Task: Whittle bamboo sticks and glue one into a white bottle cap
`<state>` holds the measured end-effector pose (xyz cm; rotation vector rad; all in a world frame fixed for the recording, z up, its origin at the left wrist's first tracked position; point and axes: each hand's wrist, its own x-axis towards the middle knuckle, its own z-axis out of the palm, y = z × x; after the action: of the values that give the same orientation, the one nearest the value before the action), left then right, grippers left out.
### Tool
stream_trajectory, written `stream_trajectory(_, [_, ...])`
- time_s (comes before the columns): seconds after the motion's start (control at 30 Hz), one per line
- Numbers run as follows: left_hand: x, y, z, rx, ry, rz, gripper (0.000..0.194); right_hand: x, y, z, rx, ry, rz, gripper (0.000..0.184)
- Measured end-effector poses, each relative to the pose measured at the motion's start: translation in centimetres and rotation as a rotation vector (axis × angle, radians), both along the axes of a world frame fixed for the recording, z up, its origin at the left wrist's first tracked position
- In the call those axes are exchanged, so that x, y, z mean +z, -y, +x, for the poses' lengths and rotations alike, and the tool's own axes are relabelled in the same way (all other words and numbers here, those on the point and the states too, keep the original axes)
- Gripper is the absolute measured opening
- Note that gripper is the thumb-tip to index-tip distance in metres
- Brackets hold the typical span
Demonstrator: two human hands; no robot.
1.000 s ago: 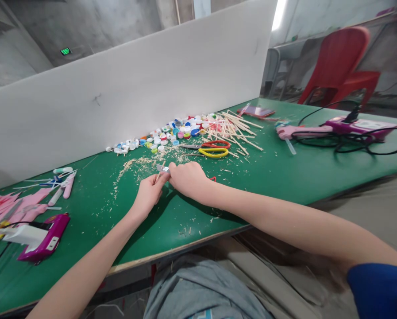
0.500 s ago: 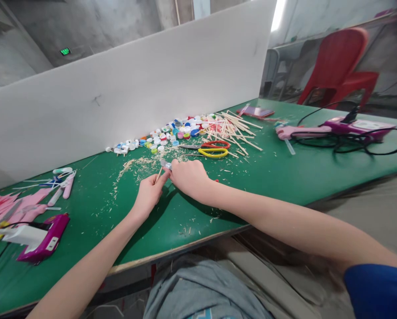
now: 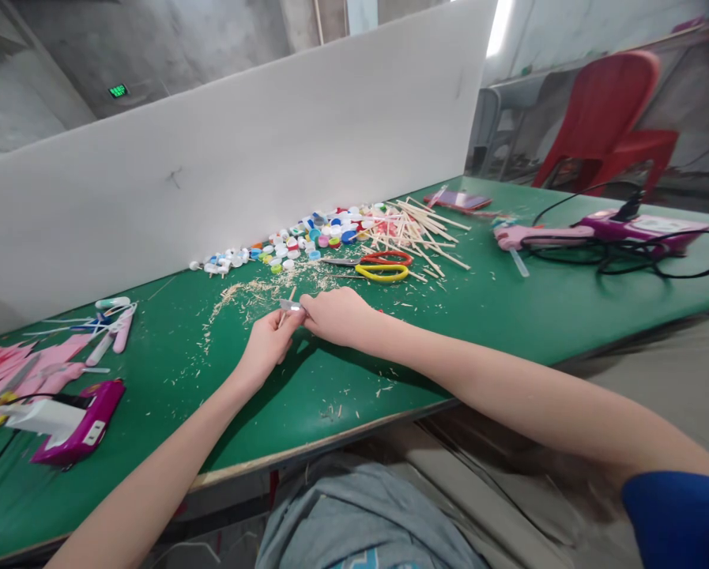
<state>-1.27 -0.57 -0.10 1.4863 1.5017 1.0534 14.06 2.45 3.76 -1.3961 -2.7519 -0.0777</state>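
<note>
My left hand (image 3: 269,340) is closed on a thin wooden stick (image 3: 292,295), whose tip sticks up past the fingers. In my right hand (image 3: 339,314) is a small knife (image 3: 290,305); its short silver blade lies across the stick and the handle is hidden in the fist. The left thumb touches close to the blade. Both hands are just above the green table (image 3: 259,431). Pale wood shavings (image 3: 241,292) are scattered beyond and around the hands.
Scissors (image 3: 383,269) with red and yellow handles lie beyond my right hand. Behind are bottle caps (image 3: 315,237) and a heap of wooden sticks (image 3: 428,233) against a white partition (image 3: 241,150). Purple power strips (image 3: 84,431) with cables lie at both sides, pink strips (image 3: 51,356) at left.
The knife blade has slid down the stick toward my left thumb, and more of the stick's tip shows above it. My right hand has shifted slightly downward with the knife.
</note>
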Motion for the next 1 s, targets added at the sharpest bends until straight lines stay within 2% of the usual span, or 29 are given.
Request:
stream_trajectory(0.13, [0.04, 0.03, 0.01, 0.009, -0.011, 0.000, 0.050, -0.12, -0.07, 0.07, 0.005, -0.002, 0.005, 0.036])
stream_trajectory(0.4, [0.26, 0.19, 0.26, 0.040, -0.025, 0.017, 0.055, -0.30, 0.64, -0.35, -0.089, -0.032, 0.044, 0.035])
stream_trajectory(0.77, [0.18, 0.19, 0.06, 0.020, -0.053, 0.040, 0.054, -0.48, -0.15, 0.10, 0.043, -0.024, -0.024, 0.036])
stream_trajectory(1.0, [0.07, 0.01, -0.07, 0.036, -0.049, 0.020, 0.053, -0.84, 0.46, -0.19, -0.035, -0.048, 0.034, 0.036])
